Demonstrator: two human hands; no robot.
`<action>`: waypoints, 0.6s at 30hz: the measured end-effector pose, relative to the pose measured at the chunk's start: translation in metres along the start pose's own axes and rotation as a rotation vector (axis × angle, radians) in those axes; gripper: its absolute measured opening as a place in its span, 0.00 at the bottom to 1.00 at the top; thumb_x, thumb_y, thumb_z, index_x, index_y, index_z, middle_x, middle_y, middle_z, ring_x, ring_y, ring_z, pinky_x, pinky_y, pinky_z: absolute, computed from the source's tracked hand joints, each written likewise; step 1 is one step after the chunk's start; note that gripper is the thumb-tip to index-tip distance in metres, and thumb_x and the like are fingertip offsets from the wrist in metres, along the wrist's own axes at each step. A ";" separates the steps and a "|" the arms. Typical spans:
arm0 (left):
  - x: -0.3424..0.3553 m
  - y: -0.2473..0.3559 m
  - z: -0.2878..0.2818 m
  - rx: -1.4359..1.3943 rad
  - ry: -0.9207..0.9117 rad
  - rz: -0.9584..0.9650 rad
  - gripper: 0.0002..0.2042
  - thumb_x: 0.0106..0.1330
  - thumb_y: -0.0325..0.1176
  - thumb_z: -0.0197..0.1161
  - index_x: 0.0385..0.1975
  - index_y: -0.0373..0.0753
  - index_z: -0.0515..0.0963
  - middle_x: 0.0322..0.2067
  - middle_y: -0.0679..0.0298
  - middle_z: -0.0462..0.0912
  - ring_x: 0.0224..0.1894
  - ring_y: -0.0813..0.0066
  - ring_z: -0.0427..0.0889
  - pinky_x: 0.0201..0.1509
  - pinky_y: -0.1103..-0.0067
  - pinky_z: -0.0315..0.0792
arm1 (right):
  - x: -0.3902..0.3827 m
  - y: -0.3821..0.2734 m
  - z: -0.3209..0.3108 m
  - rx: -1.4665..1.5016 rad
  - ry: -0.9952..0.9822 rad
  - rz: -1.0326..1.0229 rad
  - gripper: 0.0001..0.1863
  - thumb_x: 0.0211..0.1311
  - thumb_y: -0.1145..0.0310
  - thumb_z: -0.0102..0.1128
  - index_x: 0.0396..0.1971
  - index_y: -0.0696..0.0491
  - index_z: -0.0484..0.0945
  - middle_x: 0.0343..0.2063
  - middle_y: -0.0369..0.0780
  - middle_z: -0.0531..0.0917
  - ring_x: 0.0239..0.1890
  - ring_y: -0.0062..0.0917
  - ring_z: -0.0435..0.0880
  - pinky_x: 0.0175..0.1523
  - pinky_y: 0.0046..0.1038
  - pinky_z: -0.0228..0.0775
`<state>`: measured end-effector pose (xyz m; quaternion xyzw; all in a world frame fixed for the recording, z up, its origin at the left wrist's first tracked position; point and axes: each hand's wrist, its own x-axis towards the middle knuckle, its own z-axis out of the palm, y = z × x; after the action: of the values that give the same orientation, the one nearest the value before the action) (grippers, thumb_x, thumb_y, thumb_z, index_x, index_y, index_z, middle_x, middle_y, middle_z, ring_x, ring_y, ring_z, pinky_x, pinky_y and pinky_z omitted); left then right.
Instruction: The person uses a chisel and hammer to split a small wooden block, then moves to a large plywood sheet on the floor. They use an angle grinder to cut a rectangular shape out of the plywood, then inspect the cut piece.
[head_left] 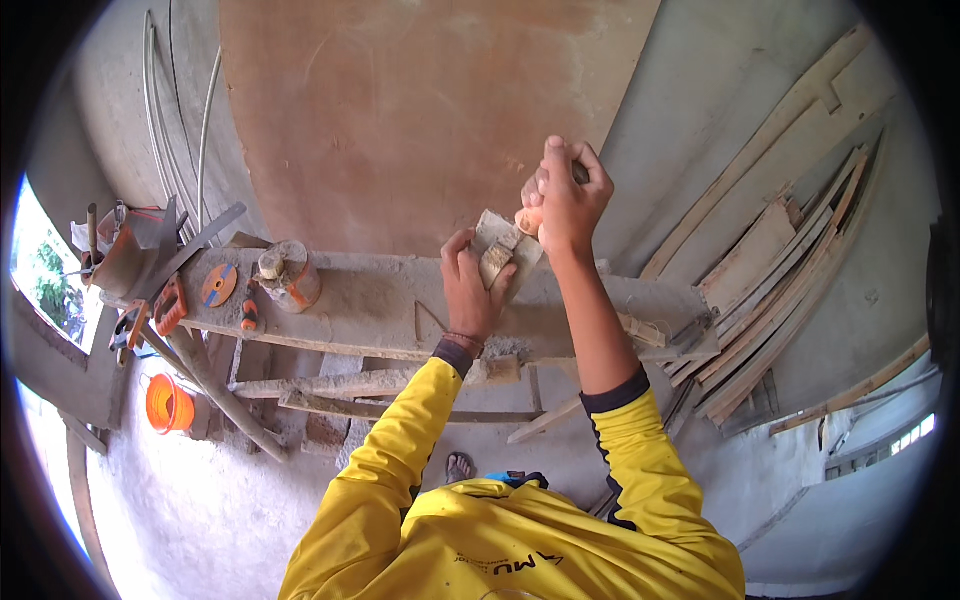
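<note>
- head view: the left hand [468, 290] is clamped around a small pale wood block [497, 250], thumb on its near face and fingers [500, 275] wrapped over the side, holding it against the grey worktop [390, 305].
- the right hand [567, 200] is closed tight on a tool handle [530, 218], orange at its lower end, raised just above the block; the tool's working end is hidden behind the hand, so what kind it is cannot be told.
- the block looks stiff, dry and light, rough-sawn rather than slippery; it would probably split or chip at the corners before it bends. best held low on its broad faces, as it is now, keeping fingertips away from the top where the tool comes down.
- the worktop is a narrow dusty plank with its near edge just below the left wrist; a small piece could easily roll off it.
- open room lies on the bare plank between the block and a round tin [290, 275] well to the left.
- further left, a cutting disc [219, 285], a screwdriver [249, 312] and a cluster of tools crowd that end.
- to the right, leaning wooden slats [780, 290] close in near the right elbow's swing.
- behind stands a large brown board [420, 110], touching the worktop's far edge.
</note>
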<state>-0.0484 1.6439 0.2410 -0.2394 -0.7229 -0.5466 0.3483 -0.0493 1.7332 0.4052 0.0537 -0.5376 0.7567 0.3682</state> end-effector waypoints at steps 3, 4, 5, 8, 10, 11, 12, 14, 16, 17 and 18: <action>0.009 -0.001 -0.005 0.026 0.006 -0.016 0.24 0.56 0.33 0.73 0.46 0.31 0.67 0.59 0.44 0.66 0.58 0.43 0.69 0.60 0.60 0.66 | -0.006 0.007 0.018 -0.122 -0.116 -0.106 0.18 0.68 0.73 0.60 0.18 0.53 0.66 0.10 0.31 0.69 0.11 0.12 0.68 0.16 0.22 0.57; 0.008 -0.003 -0.007 0.042 -0.012 -0.025 0.24 0.56 0.33 0.72 0.46 0.31 0.67 0.59 0.44 0.66 0.59 0.43 0.69 0.61 0.60 0.66 | -0.008 0.012 0.021 -0.166 -0.134 -0.145 0.18 0.67 0.74 0.60 0.17 0.54 0.66 0.10 0.30 0.69 0.12 0.12 0.67 0.16 0.22 0.56; 0.009 -0.005 -0.008 0.055 -0.024 -0.032 0.24 0.57 0.33 0.72 0.47 0.31 0.67 0.59 0.44 0.66 0.59 0.43 0.68 0.62 0.59 0.65 | -0.010 0.015 0.025 -0.209 -0.157 -0.188 0.18 0.67 0.75 0.60 0.17 0.54 0.65 0.10 0.30 0.69 0.12 0.11 0.66 0.17 0.22 0.56; 0.010 -0.008 -0.004 0.044 -0.064 -0.080 0.24 0.58 0.33 0.70 0.49 0.31 0.66 0.60 0.44 0.65 0.61 0.43 0.67 0.63 0.59 0.64 | -0.020 0.022 0.032 -0.427 -0.253 -0.451 0.19 0.65 0.75 0.61 0.16 0.54 0.64 0.10 0.30 0.67 0.13 0.11 0.65 0.18 0.22 0.56; 0.009 -0.009 -0.001 -0.004 -0.090 -0.138 0.23 0.59 0.33 0.68 0.50 0.31 0.66 0.61 0.43 0.65 0.62 0.42 0.66 0.64 0.58 0.63 | -0.034 0.024 0.032 -0.600 -0.327 -0.676 0.20 0.65 0.74 0.62 0.16 0.54 0.62 0.09 0.31 0.66 0.13 0.11 0.63 0.18 0.22 0.56; 0.011 -0.008 0.002 -0.046 -0.103 -0.171 0.23 0.60 0.33 0.67 0.50 0.30 0.66 0.61 0.43 0.64 0.63 0.42 0.65 0.65 0.58 0.62 | -0.039 0.023 0.032 -0.588 -0.336 -0.713 0.19 0.63 0.74 0.63 0.16 0.54 0.64 0.10 0.32 0.66 0.14 0.12 0.63 0.19 0.22 0.55; 0.012 -0.007 0.003 -0.089 -0.117 -0.204 0.22 0.61 0.33 0.66 0.50 0.30 0.66 0.61 0.43 0.64 0.64 0.42 0.65 0.65 0.58 0.62 | -0.043 0.024 0.030 -0.574 -0.352 -0.730 0.19 0.63 0.74 0.63 0.16 0.54 0.63 0.10 0.33 0.66 0.14 0.12 0.63 0.19 0.22 0.55; 0.009 -0.012 0.005 -0.064 -0.139 -0.165 0.22 0.61 0.33 0.66 0.50 0.30 0.66 0.62 0.43 0.64 0.64 0.41 0.64 0.66 0.57 0.60 | -0.048 0.028 0.028 -0.541 -0.381 -0.764 0.19 0.63 0.74 0.63 0.16 0.54 0.63 0.11 0.34 0.66 0.14 0.13 0.62 0.19 0.22 0.56; 0.005 -0.015 0.004 0.062 -0.119 -0.085 0.22 0.61 0.33 0.67 0.49 0.29 0.67 0.62 0.43 0.64 0.64 0.41 0.64 0.67 0.57 0.60 | -0.041 0.019 0.030 -0.549 -0.342 -0.633 0.19 0.65 0.72 0.63 0.16 0.52 0.64 0.11 0.32 0.69 0.14 0.14 0.66 0.19 0.23 0.59; 0.005 -0.012 0.001 0.031 -0.081 -0.083 0.22 0.60 0.32 0.68 0.49 0.29 0.67 0.62 0.43 0.64 0.64 0.41 0.64 0.67 0.57 0.60 | -0.030 0.017 0.032 -0.490 -0.289 -0.474 0.19 0.66 0.71 0.62 0.17 0.52 0.64 0.11 0.32 0.69 0.13 0.15 0.67 0.19 0.23 0.59; 0.004 -0.006 -0.002 -0.003 -0.045 -0.081 0.22 0.60 0.32 0.69 0.48 0.29 0.67 0.62 0.43 0.64 0.64 0.41 0.64 0.67 0.57 0.60 | -0.018 0.016 0.033 -0.433 -0.236 -0.316 0.19 0.67 0.71 0.62 0.17 0.51 0.64 0.12 0.31 0.69 0.13 0.15 0.68 0.19 0.23 0.60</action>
<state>-0.0552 1.6401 0.2406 -0.2227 -0.7390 -0.5556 0.3093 -0.0566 1.6938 0.3984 0.1447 -0.7106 0.5461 0.4194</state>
